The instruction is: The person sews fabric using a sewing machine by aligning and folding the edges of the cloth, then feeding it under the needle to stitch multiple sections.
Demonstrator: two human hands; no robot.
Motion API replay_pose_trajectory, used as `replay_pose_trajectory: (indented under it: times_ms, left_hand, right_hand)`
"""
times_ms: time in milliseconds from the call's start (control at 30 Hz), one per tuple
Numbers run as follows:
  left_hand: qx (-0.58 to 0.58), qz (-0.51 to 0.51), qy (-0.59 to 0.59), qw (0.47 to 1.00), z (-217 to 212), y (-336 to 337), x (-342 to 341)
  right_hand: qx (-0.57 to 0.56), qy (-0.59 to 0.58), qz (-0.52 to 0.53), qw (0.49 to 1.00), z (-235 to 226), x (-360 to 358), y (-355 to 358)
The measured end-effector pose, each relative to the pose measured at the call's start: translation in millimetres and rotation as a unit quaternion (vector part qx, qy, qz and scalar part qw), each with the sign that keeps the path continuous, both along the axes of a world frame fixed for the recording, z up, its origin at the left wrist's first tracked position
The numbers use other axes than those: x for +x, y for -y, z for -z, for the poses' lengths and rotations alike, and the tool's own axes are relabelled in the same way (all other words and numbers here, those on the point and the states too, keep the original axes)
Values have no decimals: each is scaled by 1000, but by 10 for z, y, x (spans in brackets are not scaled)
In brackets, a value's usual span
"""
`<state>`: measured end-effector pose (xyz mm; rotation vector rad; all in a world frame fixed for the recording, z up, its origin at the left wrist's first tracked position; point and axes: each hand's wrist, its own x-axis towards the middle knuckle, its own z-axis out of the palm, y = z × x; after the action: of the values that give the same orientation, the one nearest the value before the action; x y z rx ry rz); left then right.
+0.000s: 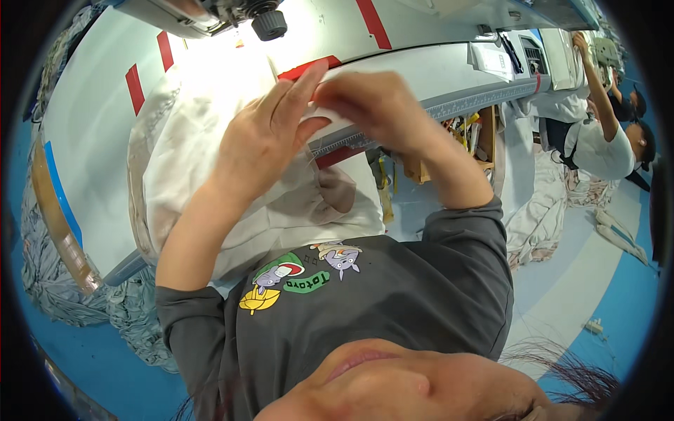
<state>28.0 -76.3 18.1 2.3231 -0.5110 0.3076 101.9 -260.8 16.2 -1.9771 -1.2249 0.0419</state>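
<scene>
Handling pale cloth (pixel 189 151), seemingly: left hand (pixel 256 144) loosely open, right hand (pixel 375 105) blurred, holds unclear; next likely calls for steadying it.

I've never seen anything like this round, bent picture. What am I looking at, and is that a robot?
No robot here: these are a person's own bare hands. A wide fisheye camera on their head looks down, which is why straight edges curve. The left hand and the right hand, a little blurred, come together above pale cloth; whether they pinch something small, I can't tell. The cloth lies across a white table marked with red tape. At the top is part of a machine with a dark knob. Another person is at the far right.
</scene>
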Motion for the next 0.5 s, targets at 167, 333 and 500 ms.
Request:
replay_pose_trajectory:
  times_ms: [167, 333, 500]
  left_hand:
    - [-72, 7, -51, 996, 17, -140, -13]
    - [-185, 89, 14, 979, -96, -108, -71]
    - [-169, 80, -226, 956, -294, -166, -324]
  right_hand:
    - [33, -118, -102, 987, 10, 403, -111]
    - [-102, 104, -193, 970, 293, 620, -382]
    - [-353, 180, 210, 894, -319, 922, 5]
